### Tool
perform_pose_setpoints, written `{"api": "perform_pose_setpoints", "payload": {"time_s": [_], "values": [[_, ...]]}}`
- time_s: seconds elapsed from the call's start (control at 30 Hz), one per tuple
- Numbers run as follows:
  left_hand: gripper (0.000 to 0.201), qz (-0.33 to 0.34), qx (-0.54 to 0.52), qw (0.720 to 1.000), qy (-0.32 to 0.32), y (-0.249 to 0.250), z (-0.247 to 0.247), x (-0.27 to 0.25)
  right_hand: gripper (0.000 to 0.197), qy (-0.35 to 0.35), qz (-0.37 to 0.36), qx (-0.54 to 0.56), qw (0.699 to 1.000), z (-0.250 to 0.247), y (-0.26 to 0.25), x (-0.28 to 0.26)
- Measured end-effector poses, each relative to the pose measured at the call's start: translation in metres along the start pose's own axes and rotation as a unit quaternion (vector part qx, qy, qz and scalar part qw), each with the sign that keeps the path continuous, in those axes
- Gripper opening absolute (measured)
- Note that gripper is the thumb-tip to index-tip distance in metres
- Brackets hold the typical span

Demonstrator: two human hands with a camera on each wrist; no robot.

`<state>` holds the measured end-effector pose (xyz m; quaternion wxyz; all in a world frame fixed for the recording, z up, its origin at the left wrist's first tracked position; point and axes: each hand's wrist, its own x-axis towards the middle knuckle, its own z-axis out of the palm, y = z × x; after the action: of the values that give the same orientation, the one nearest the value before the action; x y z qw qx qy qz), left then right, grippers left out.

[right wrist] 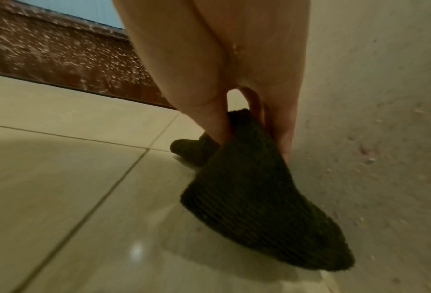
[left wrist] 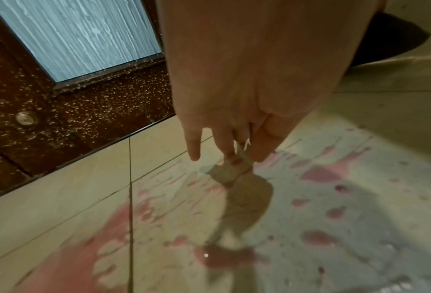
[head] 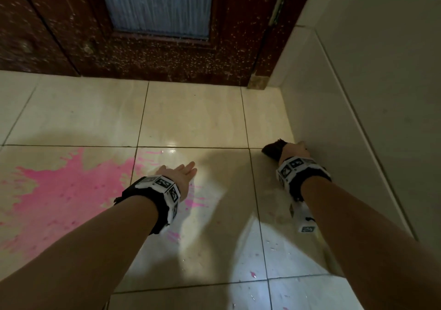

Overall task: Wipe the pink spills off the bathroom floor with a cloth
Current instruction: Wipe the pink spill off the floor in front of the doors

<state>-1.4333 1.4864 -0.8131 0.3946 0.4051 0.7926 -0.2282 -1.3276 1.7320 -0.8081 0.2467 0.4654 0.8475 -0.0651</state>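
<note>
The spills [head: 59, 190] are bright pink on shiny cream floor tiles [head: 195, 118] with thin dark lines; the cloth [right wrist: 254, 198] is dark and ribbed; the door [head: 167, 54] is brown with pale specks

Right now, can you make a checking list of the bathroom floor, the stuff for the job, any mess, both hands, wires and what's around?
Surface: beige tiled floor, glossy, with dark grout lines.
Job's things: big pink spill at left, small pink spots nearer the middle; dark cloth by the wall.
Clutter: nothing seen.
Hands: left hand open, fingers straight, above the spill's edge; right hand pinches the cloth, which hangs down to the floor.
Cables: nothing seen.
Surroundings: dark wooden door, speckled, with a frosted glass pane; pale wall at right.
</note>
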Motion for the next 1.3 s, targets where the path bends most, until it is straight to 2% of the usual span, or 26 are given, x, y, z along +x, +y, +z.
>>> {"api": "perform_pose_setpoints", "payload": {"time_s": [0.1,0.2,0.3,0.4,0.5,0.57,0.7,0.77,0.83,0.93,1.03,1.17,1.23,1.3], "values": [[0.064,-0.002,0.013,1.000,0.007,0.002,0.001,0.002,0.048,-0.030,-0.011,-0.005,0.999,0.011,0.002,0.015],[0.065,0.000,0.027,1.000,0.007,-0.001,0.003,0.004,0.067,-0.059,-0.006,-0.018,0.998,0.023,-0.004,0.009],[0.071,0.005,0.030,1.000,-0.002,-0.006,0.001,0.006,0.065,-0.058,-0.008,-0.043,0.997,0.032,-0.020,-0.016],[0.074,0.007,0.027,1.000,0.009,-0.005,0.003,0.006,0.057,-0.037,-0.043,-0.093,0.994,0.059,-0.044,-0.051],[0.073,0.005,0.037,0.999,0.024,-0.003,0.005,0.005,0.051,-0.066,-0.072,-0.053,0.994,0.081,-0.058,-0.081],[0.073,0.005,0.044,0.999,0.024,-0.003,0.004,0.004,0.050,-0.060,-0.076,-0.027,0.995,0.074,-0.054,-0.084],[0.075,0.009,0.039,0.999,0.023,-0.004,0.004,0.004,0.051,0.020,0.016,-0.003,1.000,0.055,-0.032,-0.060],[0.075,0.011,0.039,0.999,0.026,-0.005,0.004,0.004,0.055,0.004,0.074,0.006,0.997,0.054,-0.023,-0.057],[0.075,0.015,0.039,0.999,0.020,-0.005,0.003,0.004,0.063,-0.041,0.091,0.000,0.995,0.062,-0.020,-0.062],[0.076,0.013,0.049,0.999,0.017,-0.006,0.002,0.002,0.064,-0.031,0.038,-0.027,0.998,0.079,-0.026,-0.082],[0.078,0.016,0.059,0.998,0.030,-0.008,0.006,0.002,0.061,-0.041,-0.044,0.001,0.998,0.094,-0.032,-0.107],[0.080,0.016,0.084,0.996,0.034,-0.008,0.006,-0.001,0.058,-0.080,-0.174,-0.102,0.976,0.097,-0.028,-0.135],[0.075,0.016,0.096,0.995,0.034,-0.006,0.005,-0.002,0.058,-0.046,-0.203,-0.122,0.970,0.091,-0.013,-0.138],[0.074,0.017,0.100,0.994,0.043,-0.003,0.005,-0.004,0.057,-0.001,-0.185,-0.125,0.975,0.087,0.008,-0.131]]}}
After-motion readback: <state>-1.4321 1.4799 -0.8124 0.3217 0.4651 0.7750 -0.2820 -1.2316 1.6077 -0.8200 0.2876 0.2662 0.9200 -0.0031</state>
